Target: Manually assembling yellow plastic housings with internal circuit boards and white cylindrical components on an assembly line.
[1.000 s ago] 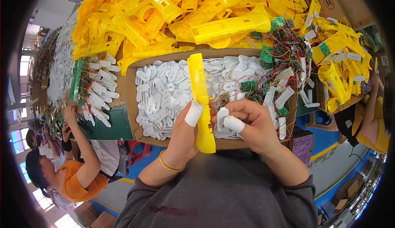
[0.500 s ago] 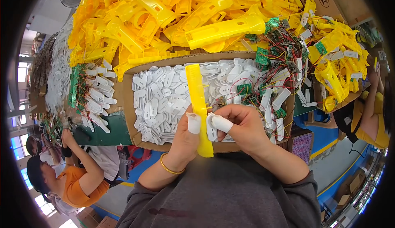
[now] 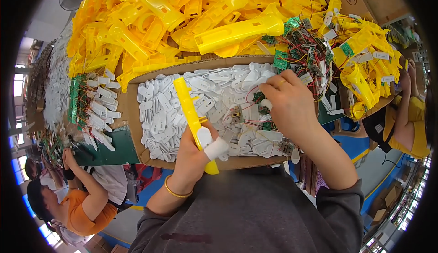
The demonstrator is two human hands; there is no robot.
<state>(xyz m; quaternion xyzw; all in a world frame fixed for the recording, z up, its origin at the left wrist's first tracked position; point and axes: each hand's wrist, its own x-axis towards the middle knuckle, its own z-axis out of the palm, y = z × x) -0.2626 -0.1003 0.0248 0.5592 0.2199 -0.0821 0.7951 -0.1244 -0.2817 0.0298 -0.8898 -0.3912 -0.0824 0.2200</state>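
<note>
My left hand (image 3: 194,155) is closed around a long yellow plastic shell (image 3: 186,100), held tilted above a cardboard box. A small white oval plate (image 3: 204,135) lies against the shell near its lower part, next to my thumb, which is wrapped in white tape. My right hand (image 3: 289,104) reaches over the box's right side, fingers bent together among red wires and a small green circuit board (image 3: 258,97). Whatever its fingertips hold is hidden. A small component board (image 3: 236,114) on wires lies left of it, over the white plates (image 3: 169,111).
The cardboard box (image 3: 133,116) sits in front of me. Behind it rises a heap of yellow shells (image 3: 150,34). Tangled wired boards (image 3: 305,47) lie at the right; boards with white cased parts (image 3: 102,104) lie left. Co-workers (image 3: 86,200) sit on either side.
My right hand has left the yellow shell and moved right and away from me to the wired boards. My left hand keeps the shell, now tilted and further left, with the white plate on it.
</note>
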